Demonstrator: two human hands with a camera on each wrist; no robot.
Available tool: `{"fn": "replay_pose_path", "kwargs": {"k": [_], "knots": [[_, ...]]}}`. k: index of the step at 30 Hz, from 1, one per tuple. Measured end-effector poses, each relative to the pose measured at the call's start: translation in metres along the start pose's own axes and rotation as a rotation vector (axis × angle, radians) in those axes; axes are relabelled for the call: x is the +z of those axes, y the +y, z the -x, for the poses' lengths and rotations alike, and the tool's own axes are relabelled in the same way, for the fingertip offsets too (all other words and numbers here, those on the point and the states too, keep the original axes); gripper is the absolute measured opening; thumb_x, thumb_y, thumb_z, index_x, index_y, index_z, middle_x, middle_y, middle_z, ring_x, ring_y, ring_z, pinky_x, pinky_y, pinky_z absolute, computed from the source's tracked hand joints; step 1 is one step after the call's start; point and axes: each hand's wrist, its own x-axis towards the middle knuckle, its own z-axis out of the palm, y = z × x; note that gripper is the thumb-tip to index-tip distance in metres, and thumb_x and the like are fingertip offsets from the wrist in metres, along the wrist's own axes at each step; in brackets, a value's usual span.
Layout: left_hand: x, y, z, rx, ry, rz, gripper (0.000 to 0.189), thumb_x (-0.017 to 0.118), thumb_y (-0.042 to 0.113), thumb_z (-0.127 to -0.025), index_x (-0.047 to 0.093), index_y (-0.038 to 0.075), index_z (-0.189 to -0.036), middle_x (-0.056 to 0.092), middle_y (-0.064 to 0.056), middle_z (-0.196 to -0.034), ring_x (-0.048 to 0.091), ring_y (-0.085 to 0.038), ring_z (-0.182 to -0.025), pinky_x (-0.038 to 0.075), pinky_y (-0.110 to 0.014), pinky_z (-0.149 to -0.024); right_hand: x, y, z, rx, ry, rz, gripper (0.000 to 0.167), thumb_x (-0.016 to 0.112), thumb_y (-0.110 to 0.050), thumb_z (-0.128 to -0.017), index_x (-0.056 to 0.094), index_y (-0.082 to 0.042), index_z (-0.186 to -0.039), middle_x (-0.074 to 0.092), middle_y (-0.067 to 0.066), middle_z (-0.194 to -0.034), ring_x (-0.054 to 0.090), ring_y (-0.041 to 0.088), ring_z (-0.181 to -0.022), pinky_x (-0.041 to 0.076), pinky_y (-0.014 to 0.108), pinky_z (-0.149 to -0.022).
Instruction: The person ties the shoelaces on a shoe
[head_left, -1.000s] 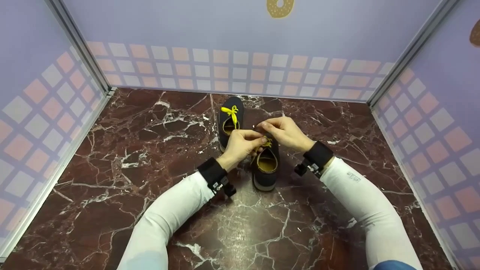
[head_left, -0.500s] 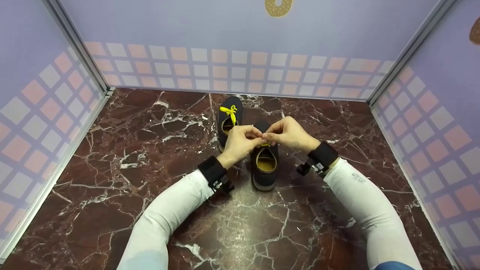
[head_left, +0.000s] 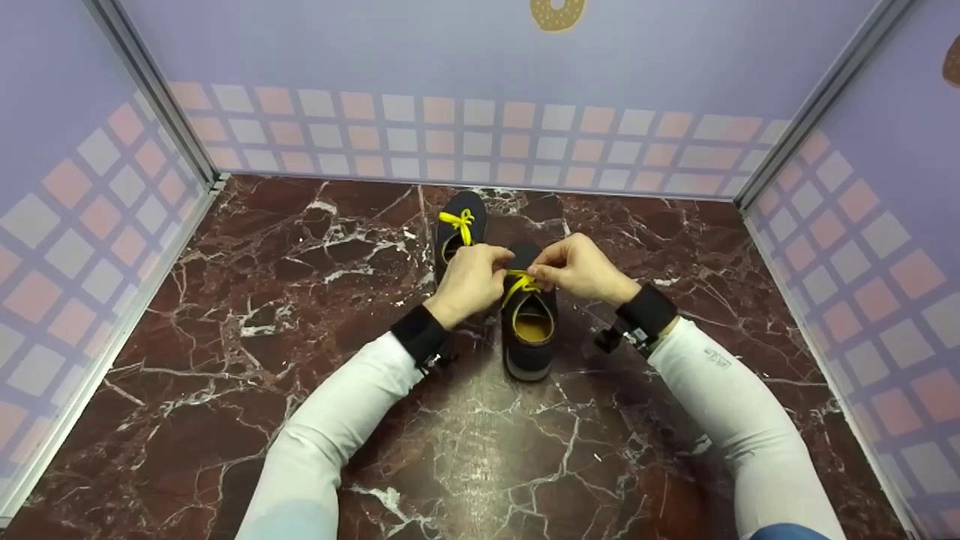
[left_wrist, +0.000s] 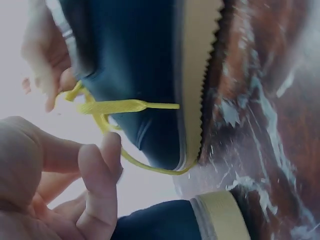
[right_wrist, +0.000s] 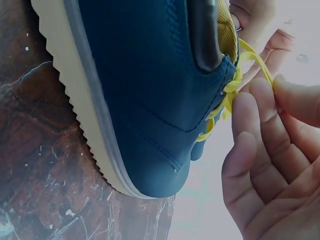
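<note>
A dark blue shoe [head_left: 529, 360] with a yellow shoelace [head_left: 523, 282] stands on the floor, its heel toward me. My right hand [head_left: 581, 268] pinches a strand of that lace between thumb and forefinger, drawn out from the knot, as the right wrist view shows. My left hand [head_left: 469, 279] is at the other side of the shoe, its thumb and forefinger apart. In the left wrist view its fingertips [left_wrist: 113, 142] are right at the lace, and a flat lace end [left_wrist: 115, 106] hangs across the shoe's side.
A matching shoe [head_left: 466, 201], its yellow lace tied in a bow [head_left: 460, 221], stands further forward on the left, partly behind my left hand. The floor [head_left: 315, 375] is dark red marble. Purple panels [head_left: 337, 52] with pink and white squares enclose it on three sides.
The hands came together over the lace, and then the left hand drew back to the left with its fingers parting. The right hand shifted slightly and remains at the lace. Both shoes stay put.
</note>
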Motion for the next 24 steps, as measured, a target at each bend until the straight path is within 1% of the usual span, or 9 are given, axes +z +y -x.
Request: {"fn": "replay_pose_path", "kwargs": {"k": [2, 3, 7, 9, 12, 16, 17, 21, 24], "knots": [[0.003, 0.002, 0.0, 0.018, -0.019, -0.1, 0.035, 0.071, 0.005, -0.101, 0.081, 0.006, -0.135, 0.083, -0.018, -0.13, 0.08, -0.038, -0.119, 0.065, -0.053, -0.101, 0.001, 0.0, 0.0, -0.001, -0.004, 0.002, 0.017, 0.076, -0.008, -0.106, 0.088, 0.0, -0.098, 0.085, 0.023, -0.089, 0.072, 0.007, -0.068, 0.057, 0.016, -0.064], [0.005, 0.003, 0.001, 0.019, -0.028, -0.148, 0.031, 0.072, 0.007, -0.101, 0.082, 0.006, -0.131, 0.083, -0.019, -0.127, 0.08, -0.04, -0.118, 0.065, -0.055, -0.1, 0.001, 0.0, 0.0, -0.002, -0.006, 0.001, 0.017, 0.076, -0.008, -0.106, 0.088, 0.0, -0.097, 0.084, 0.023, -0.089, 0.072, 0.006, -0.068, 0.057, 0.016, -0.064], [0.01, 0.004, 0.002, -0.014, -0.037, -0.271, 0.012, 0.074, 0.013, -0.102, 0.084, 0.006, -0.105, 0.084, -0.02, -0.108, 0.081, -0.043, -0.1, 0.066, -0.058, -0.085, 0.002, -0.001, 0.0, -0.013, -0.008, 0.002, 0.017, 0.077, -0.009, -0.106, 0.088, 0.0, -0.096, 0.084, 0.021, -0.086, 0.071, 0.005, -0.067, 0.056, 0.016, -0.063], [0.012, 0.003, 0.002, -0.031, -0.029, -0.305, 0.013, 0.074, 0.015, -0.102, 0.082, 0.007, -0.095, 0.084, -0.02, -0.1, 0.081, -0.044, -0.093, 0.066, -0.058, -0.079, 0.002, -0.001, 0.0, -0.023, -0.004, 0.008, 0.017, 0.077, -0.009, -0.105, 0.088, 0.0, -0.095, 0.083, 0.02, -0.084, 0.07, 0.005, -0.067, 0.055, 0.016, -0.062], [0.011, 0.003, 0.003, -0.039, -0.005, -0.313, 0.016, 0.073, 0.018, -0.103, 0.081, 0.008, -0.094, 0.084, -0.02, -0.098, 0.082, -0.044, -0.09, 0.066, -0.058, -0.077, 0.002, -0.001, 0.0, -0.037, 0.002, 0.024, 0.017, 0.078, -0.009, -0.105, 0.088, -0.001, -0.094, 0.082, 0.019, -0.082, 0.072, 0.01, -0.066, 0.054, 0.016, -0.061], [0.006, 0.002, 0.005, -0.038, 0.041, -0.295, 0.016, 0.073, 0.021, -0.102, 0.084, 0.011, -0.098, 0.085, -0.018, -0.099, 0.082, -0.043, -0.091, 0.066, -0.058, -0.077, 0.003, -0.001, 0.0, -0.055, 0.005, 0.037, 0.018, 0.078, -0.009, -0.105, 0.087, -0.001, -0.092, 0.082, 0.018, -0.08, 0.076, 0.026, -0.067, 0.053, 0.016, -0.06], [0.005, 0.002, 0.005, -0.038, 0.053, -0.288, 0.016, 0.073, 0.021, -0.102, 0.084, 0.012, -0.098, 0.085, -0.018, -0.099, 0.082, -0.043, -0.091, 0.066, -0.058, -0.077, 0.003, 0.0, 0.0, -0.059, 0.007, 0.041, 0.018, 0.078, -0.009, -0.105, 0.087, -0.001, -0.092, 0.082, 0.018, -0.08, 0.076, 0.027, -0.067, 0.053, 0.016, -0.061], [-0.002, 0.002, 0.006, -0.041, 0.084, -0.249, 0.016, 0.073, 0.022, -0.101, 0.085, 0.013, -0.097, 0.086, -0.014, -0.097, 0.082, -0.041, -0.091, 0.066, -0.057, -0.079, 0.004, 0.001, 0.0, -0.058, 0.009, 0.041, 0.018, 0.078, -0.009, -0.105, 0.087, -0.001, -0.092, 0.082, 0.019, -0.08, 0.074, 0.019, -0.065, 0.052, 0.015, -0.061], [-0.006, 0.004, 0.007, -0.045, 0.072, -0.212, 0.017, 0.071, 0.022, -0.097, 0.083, 0.014, -0.087, 0.083, -0.009, -0.087, 0.08, -0.036, -0.084, 0.065, -0.052, -0.075, 0.004, 0.001, 0.001, -0.049, 0.009, 0.033, 0.017, 0.078, -0.009, -0.105, 0.088, -0.001, -0.093, 0.082, 0.021, -0.082, 0.073, 0.012, -0.065, 0.053, 0.015, -0.061]]}}
